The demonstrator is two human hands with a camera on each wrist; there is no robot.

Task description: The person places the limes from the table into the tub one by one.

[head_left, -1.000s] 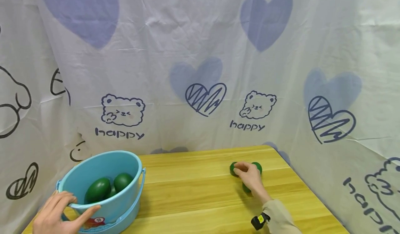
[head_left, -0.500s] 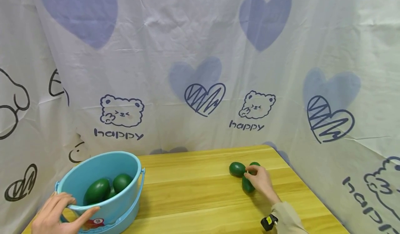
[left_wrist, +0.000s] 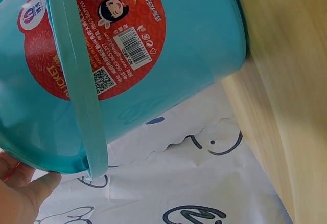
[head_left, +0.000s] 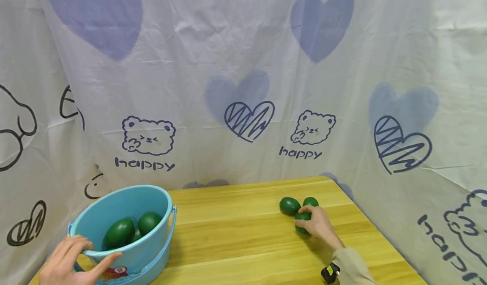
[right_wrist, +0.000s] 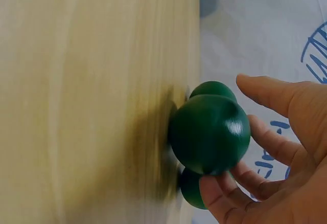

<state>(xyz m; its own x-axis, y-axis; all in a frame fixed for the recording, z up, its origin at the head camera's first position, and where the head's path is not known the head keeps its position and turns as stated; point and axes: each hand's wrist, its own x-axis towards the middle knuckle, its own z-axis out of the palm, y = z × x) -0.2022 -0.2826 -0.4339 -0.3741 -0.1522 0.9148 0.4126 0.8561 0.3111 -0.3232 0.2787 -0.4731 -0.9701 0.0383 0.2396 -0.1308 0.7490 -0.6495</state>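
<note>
Three dark green egg-shaped fruits lie together at the table's far right. My right hand (head_left: 318, 223) curls its fingers round the nearest fruit (head_left: 302, 217); the other two fruits (head_left: 290, 205) (head_left: 310, 201) lie just behind it. In the right wrist view the held fruit (right_wrist: 209, 134) sits between thumb and fingers (right_wrist: 265, 137), low over the wood. At the near left my left hand (head_left: 72, 259) grips the rim of a light blue bucket (head_left: 125, 188), which holds green fruits (head_left: 119, 232) (head_left: 149, 221). The left wrist view shows the bucket's labelled wall (left_wrist: 153, 55) and handle.
The wooden table (head_left: 236, 234) is walled at the back and right by a white cloth (head_left: 243, 86) printed with hearts and bears. The table's right edge runs close beside the fruits. Bare wood lies between the bucket and the fruits.
My right hand has drawn back from the leftmost fruit to the nearest one and closed its fingers round it. The left hand and the bucket have stayed put.
</note>
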